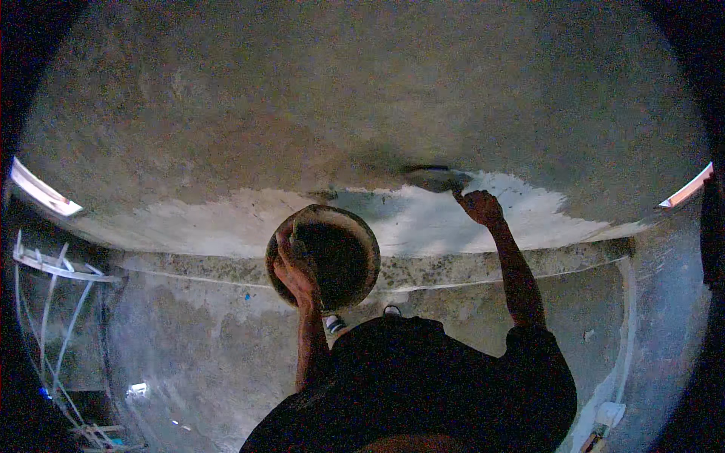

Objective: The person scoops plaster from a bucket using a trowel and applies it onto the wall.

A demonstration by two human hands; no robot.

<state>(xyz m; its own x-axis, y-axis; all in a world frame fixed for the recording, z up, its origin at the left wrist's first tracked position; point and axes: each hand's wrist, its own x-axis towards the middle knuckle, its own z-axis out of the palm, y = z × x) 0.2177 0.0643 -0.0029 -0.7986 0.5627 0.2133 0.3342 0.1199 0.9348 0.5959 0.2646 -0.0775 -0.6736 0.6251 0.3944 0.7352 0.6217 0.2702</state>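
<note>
My left hand (pixel 297 270) grips a round, shallow basin (pixel 370 245) by its left side, fingers over the rim. The basin's inside is dark, and what lies in it cannot be made out. Out to the right, my right hand (pixel 481 208) is closed on the handle of a trowel (pixel 436 179). Its blade lies at the wall (pixel 362 90), along the border between grey-brown plaster above and a paler, whitish band (pixel 521 208) below. Whether the blade presses on the surface cannot be told.
Along the wall's foot runs a rough, speckled strip (pixel 468 270). My feet (pixel 336 325) stand on the grey floor (pixel 219 347) just below it. A pale metal frame (pixel 57 302) stands at the left. Some whitish object (pixel 608 415) lies at the lower right.
</note>
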